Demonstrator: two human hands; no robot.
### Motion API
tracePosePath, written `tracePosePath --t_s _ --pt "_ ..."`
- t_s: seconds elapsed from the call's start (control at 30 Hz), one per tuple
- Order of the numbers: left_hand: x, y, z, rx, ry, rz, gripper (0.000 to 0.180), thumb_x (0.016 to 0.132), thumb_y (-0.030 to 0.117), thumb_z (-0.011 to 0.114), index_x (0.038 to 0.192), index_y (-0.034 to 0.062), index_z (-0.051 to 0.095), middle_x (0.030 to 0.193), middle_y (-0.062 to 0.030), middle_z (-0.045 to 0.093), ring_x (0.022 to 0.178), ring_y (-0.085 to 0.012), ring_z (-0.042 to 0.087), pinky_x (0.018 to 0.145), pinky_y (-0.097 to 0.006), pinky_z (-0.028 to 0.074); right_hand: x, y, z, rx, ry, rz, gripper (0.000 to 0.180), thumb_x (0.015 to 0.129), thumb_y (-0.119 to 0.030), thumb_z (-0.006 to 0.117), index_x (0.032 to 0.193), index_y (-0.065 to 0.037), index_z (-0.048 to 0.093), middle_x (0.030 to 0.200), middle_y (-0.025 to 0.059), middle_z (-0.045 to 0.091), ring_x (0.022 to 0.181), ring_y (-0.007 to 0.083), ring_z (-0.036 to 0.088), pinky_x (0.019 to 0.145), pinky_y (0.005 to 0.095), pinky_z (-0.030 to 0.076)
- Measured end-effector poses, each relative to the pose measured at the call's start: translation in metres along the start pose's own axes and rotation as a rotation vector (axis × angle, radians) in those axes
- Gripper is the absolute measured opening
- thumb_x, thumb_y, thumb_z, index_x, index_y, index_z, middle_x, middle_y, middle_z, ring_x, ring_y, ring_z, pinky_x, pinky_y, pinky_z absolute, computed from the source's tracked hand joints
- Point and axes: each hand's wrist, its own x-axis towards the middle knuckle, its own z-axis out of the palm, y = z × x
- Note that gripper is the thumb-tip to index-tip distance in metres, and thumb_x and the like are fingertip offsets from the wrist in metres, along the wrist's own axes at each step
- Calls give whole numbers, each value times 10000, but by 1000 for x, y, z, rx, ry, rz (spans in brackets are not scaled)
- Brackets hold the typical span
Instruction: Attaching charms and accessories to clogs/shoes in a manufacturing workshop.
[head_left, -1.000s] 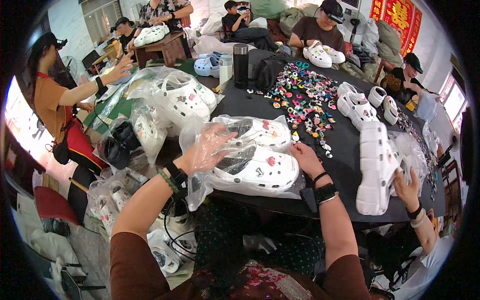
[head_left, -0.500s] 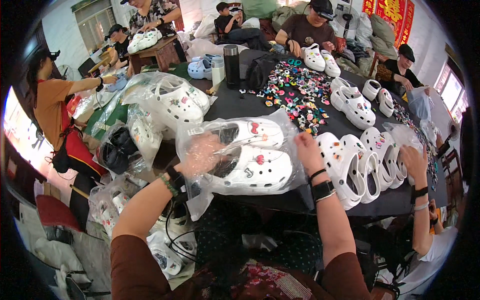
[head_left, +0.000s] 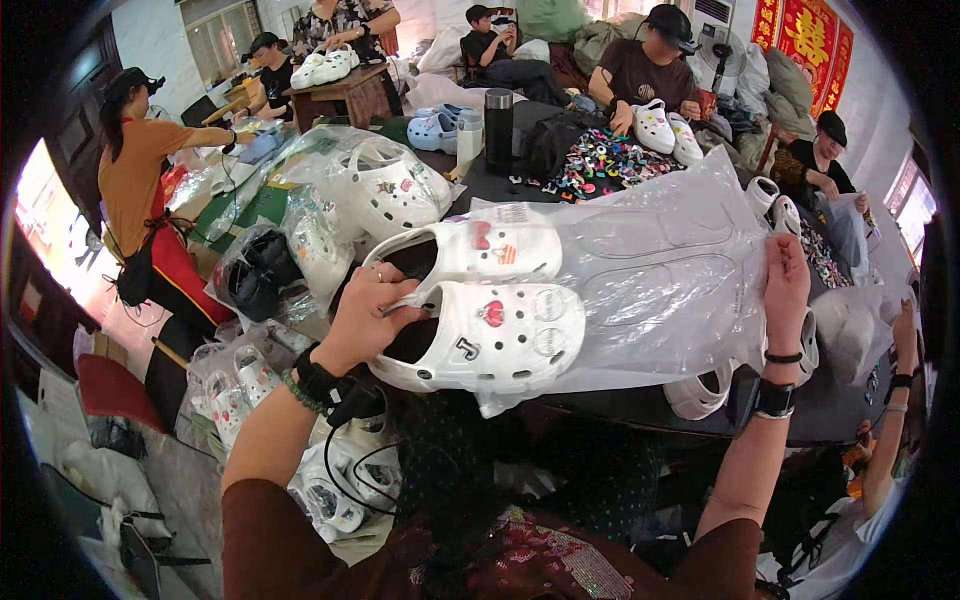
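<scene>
A pair of white clogs [head_left: 545,370] with red and black charms lies side by side in front of me, toes to the right. My left hand [head_left: 366,315] is closed on their heel ends, its thumb and fingers at the openings. Around the toes is a clear plastic bag [head_left: 670,300], which stretches flat to the right. Its right edge is pinched in my right hand [head_left: 787,282]. Behind the bag, several white clogs on the table are mostly covered; one clog [head_left: 697,392] shows below it.
Bagged white clogs [head_left: 390,190] and bagged black shoes [head_left: 253,272] lie to the left. Loose colourful charms [head_left: 605,165], a black bottle [head_left: 498,130] and blue clogs [head_left: 437,130] are farther back. Several people work around the table. At the right, a co-worker's hand [head_left: 905,325] holds a plastic bag.
The bag has slid right off the clogs' heels, leaving only the toes inside. My right hand has moved right with the bag's edge; my left hand now grips the bare heels.
</scene>
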Motion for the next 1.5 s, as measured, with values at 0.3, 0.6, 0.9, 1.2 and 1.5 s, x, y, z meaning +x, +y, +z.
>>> tracePosePath --t_s 0.3,0.6,0.9,1.2,1.5 --pt "21 31 20 -363 23 -22 305 667 -24 753 961 -10 672 794 -131 571 759 -290 577 650 -334 466 6 44 -64 -274 -80 187 86 927 -94 556 900 -13 562 720 -5 533 632 75 438 572 241 375" --pt "11 19 33 -500 21 15 303 681 -62 716 976 -5 677 876 -110 612 799 -232 606 726 -299 470 19 41 -126 -550 137 0 162 949 -167 539 935 -9 572 756 58 556 705 153 499 659 295 416" --pt "17 21 41 -36 150 60 298 638 130 785 913 52 700 824 -51 598 819 -262 555 775 -375 384 26 40 -204 136 512 227 256 968 -235 550 1100 -22 599 919 13 591 796 107 530 716 262 448" --pt "31 7 96 31 -85 40 304 710 156 755 967 9 682 846 -117 609 838 -318 579 790 -410 416 30 -89 -136 6 367 -238 234 963 -103 516 1178 -10 528 1171 137 570 1140 251 552 1079 381 398" --pt "31 65 -28 -92 -463 -75 466 805 273 711 1207 60 608 848 -217 658 744 -372 644 670 -338 500 -11 -152 -2 1078 -222 -645 440 1005 -159 376 1419 -17 334 1430 201 394 1310 321 407 1118 541 255"
